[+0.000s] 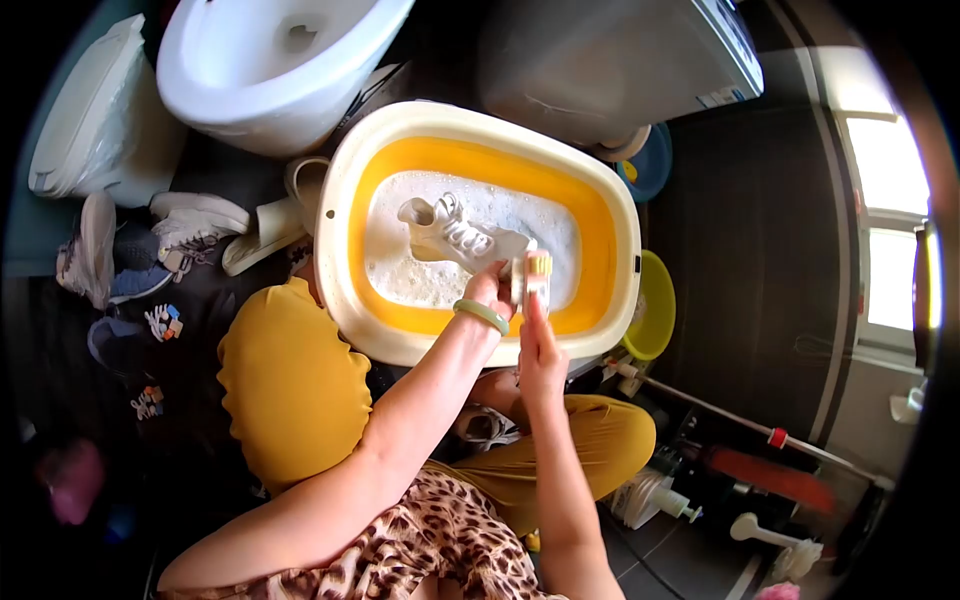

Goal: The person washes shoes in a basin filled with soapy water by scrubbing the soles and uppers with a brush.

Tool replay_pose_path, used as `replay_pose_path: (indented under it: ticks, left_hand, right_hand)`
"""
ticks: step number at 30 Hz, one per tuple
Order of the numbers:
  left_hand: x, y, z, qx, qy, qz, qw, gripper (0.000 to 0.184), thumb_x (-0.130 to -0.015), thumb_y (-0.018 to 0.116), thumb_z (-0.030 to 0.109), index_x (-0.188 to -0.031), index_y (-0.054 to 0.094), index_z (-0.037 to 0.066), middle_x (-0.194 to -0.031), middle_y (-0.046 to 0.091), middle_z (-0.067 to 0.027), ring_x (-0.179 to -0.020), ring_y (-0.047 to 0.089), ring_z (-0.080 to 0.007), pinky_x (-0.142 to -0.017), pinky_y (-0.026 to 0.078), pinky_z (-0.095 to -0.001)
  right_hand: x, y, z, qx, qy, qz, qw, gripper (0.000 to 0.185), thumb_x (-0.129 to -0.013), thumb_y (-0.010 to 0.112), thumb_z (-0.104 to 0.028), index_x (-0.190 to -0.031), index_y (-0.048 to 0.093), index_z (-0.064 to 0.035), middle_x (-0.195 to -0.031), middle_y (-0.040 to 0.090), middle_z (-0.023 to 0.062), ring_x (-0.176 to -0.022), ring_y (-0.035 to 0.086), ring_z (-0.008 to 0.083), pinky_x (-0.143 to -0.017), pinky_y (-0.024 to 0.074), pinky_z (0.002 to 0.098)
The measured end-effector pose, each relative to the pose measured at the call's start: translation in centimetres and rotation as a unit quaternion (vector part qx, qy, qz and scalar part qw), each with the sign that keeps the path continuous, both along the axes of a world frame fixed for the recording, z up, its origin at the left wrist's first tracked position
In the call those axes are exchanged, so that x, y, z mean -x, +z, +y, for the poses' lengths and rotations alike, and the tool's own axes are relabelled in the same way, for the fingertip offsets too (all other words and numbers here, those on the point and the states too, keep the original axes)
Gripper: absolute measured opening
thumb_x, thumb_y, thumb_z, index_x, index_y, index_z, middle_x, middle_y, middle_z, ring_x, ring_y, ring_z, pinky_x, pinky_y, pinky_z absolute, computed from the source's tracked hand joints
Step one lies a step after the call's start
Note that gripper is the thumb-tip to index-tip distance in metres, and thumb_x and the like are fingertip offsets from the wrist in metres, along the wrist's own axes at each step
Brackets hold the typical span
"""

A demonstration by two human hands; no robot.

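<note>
A white lace-up sneaker (455, 236) sits in foamy water in a yellow and cream basin (470, 118), its ankle opening toward the left. My left hand (487, 290), with a pale green bangle (482, 316) at the wrist, is closed on the sneaker's toe end at the near side of the basin. My right hand (543, 360) grips a small scrubbing brush (538, 268) by its handle, the head right beside the toe. The brush head partly covers the toe, so contact between the two is hard to make out.
Several worn sneakers (195, 225) and bundled shoelaces (165, 322) lie on the dark floor at left. A toilet (250, 95), a bin (95, 110) and a grey appliance (610, 70) stand behind. A lime-green bowl (655, 305) and a pole (740, 421) are at right.
</note>
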State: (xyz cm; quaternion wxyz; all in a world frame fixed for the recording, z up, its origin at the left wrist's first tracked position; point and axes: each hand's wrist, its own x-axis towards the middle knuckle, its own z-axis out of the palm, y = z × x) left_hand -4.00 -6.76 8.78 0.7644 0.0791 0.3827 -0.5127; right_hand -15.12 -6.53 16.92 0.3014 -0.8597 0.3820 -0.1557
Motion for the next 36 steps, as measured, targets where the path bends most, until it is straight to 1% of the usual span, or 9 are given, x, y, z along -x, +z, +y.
replay_pose_path:
  ticks: [6, 9, 12, 18, 24, 25, 30, 34, 36]
  left_hand:
    - [-0.4, 1.4, 0.0, 0.029, 0.036, 0.022, 0.999, 0.017, -0.089, 0.047, 0.007, -0.103, 0.051, -0.002, -0.094, 0.061, -0.0148, -0.086, 0.063, -0.0251, -0.077, 0.056, -0.0358]
    - [-0.7, 0.6, -0.2, 0.15, 0.033, -0.02, 0.988, 0.017, -0.09, 0.046, 0.008, -0.103, 0.051, -0.002, -0.091, 0.061, -0.0132, -0.078, 0.062, -0.0227, -0.07, 0.056, -0.0344]
    - [-0.7, 2.7, 0.2, 0.076, 0.007, 0.021, 0.997, 0.016, -0.091, 0.044, 0.009, -0.1, 0.052, 0.0, -0.089, 0.06, -0.0118, -0.074, 0.061, -0.0195, -0.067, 0.055, -0.032]
    - [0.3, 0.0, -0.7, 0.019, 0.028, 0.007, 0.999, 0.02, -0.093, 0.041, 0.014, -0.104, 0.048, -0.001, -0.094, 0.061, -0.0122, -0.077, 0.063, -0.0178, -0.066, 0.056, -0.0292]
    - [0.7, 0.1, 0.7, 0.058, -0.064, -0.16, 0.983, 0.02, -0.091, 0.044, 0.013, -0.104, 0.051, -0.002, -0.093, 0.06, -0.0156, -0.078, 0.063, -0.0217, -0.065, 0.057, -0.0325]
    - [1.3, -2.0, -0.4, 0.079, -0.009, 0.0, 0.997, 0.02, -0.091, 0.044, 0.011, -0.104, 0.051, -0.002, -0.095, 0.06, -0.016, -0.08, 0.062, -0.023, -0.066, 0.056, -0.0325]
    - [0.8, -0.1, -0.2, 0.007, 0.005, 0.013, 1.0, 0.013, -0.089, 0.044, 0.005, -0.089, 0.056, -0.001, -0.082, 0.059, -0.0137, -0.065, 0.062, -0.0227, -0.056, 0.055, -0.0312]
    - [0.2, 0.6, 0.9, 0.052, -0.037, -0.065, 0.996, 0.009, -0.085, 0.052, 0.008, -0.086, 0.057, 0.002, -0.083, 0.061, -0.0135, -0.063, 0.061, -0.0197, -0.051, 0.052, -0.0296]
    - [1.4, -0.3, 0.5, 0.024, -0.045, -0.076, 0.996, 0.015, -0.087, 0.05, 0.009, -0.099, 0.054, 0.003, -0.087, 0.06, -0.0094, -0.068, 0.059, -0.0169, -0.058, 0.053, -0.0278]
  right_hand:
    - [-4.0, 1.5, -3.0, -0.089, -0.073, 0.023, 0.993, 0.034, -0.09, 0.051, -0.013, -0.124, 0.053, -0.0135, -0.084, 0.063, 0.0218, -0.07, 0.062, 0.0139, -0.06, 0.0457, 0.0302]
    - [-0.9, 0.6, 0.9, 0.142, 0.074, -0.064, 0.985, 0.036, -0.087, 0.054, -0.007, -0.123, 0.053, -0.0134, -0.092, 0.064, 0.0207, -0.078, 0.066, 0.0211, -0.067, 0.0489, 0.0303]
    - [-1.0, 1.8, 0.8, -0.03, -0.001, 0.041, 0.999, 0.039, -0.088, 0.053, -0.004, -0.126, 0.05, -0.0102, -0.11, 0.061, 0.0172, -0.104, 0.057, 0.0171, -0.087, 0.0421, 0.027]
    - [-5.6, 0.9, -3.0, -0.064, -0.062, 0.001, 0.996, 0.035, -0.091, 0.051, -0.011, -0.126, 0.052, -0.0133, -0.078, 0.059, 0.0031, -0.053, 0.038, 0.0053, -0.047, 0.0366, 0.022]
    - [-1.6, 1.2, 0.8, 0.046, 0.052, 0.023, 0.997, 0.039, -0.087, 0.056, -0.006, -0.126, 0.051, -0.0121, -0.096, 0.063, 0.0224, -0.086, 0.064, 0.0197, -0.071, 0.0481, 0.0297]
    - [-2.0, 0.1, -0.9, 0.055, 0.039, -0.003, 0.998, 0.039, -0.088, 0.055, -0.008, -0.126, 0.051, -0.014, -0.091, 0.064, 0.0213, -0.079, 0.065, 0.0179, -0.066, 0.0483, 0.0285]
    - [-4.0, 0.3, -2.3, -0.077, -0.056, -0.054, 0.994, 0.035, -0.091, 0.05, -0.007, -0.126, 0.051, -0.0106, -0.068, 0.05, 0.0006, -0.052, 0.042, 0.005, -0.045, 0.036, 0.0226]
    - [-1.2, 0.0, 1.3, -0.016, 0.042, 0.021, 0.999, 0.037, -0.09, 0.05, -0.005, -0.127, 0.051, -0.0111, -0.101, 0.064, 0.0131, -0.089, 0.057, 0.013, -0.077, 0.0448, 0.0253]
    - [-2.5, 0.1, -0.7, -0.021, 0.006, 0.016, 1.0, 0.037, -0.09, 0.051, -0.006, -0.126, 0.051, -0.011, -0.084, 0.062, 0.0068, -0.073, 0.054, 0.0093, -0.064, 0.0446, 0.0233]
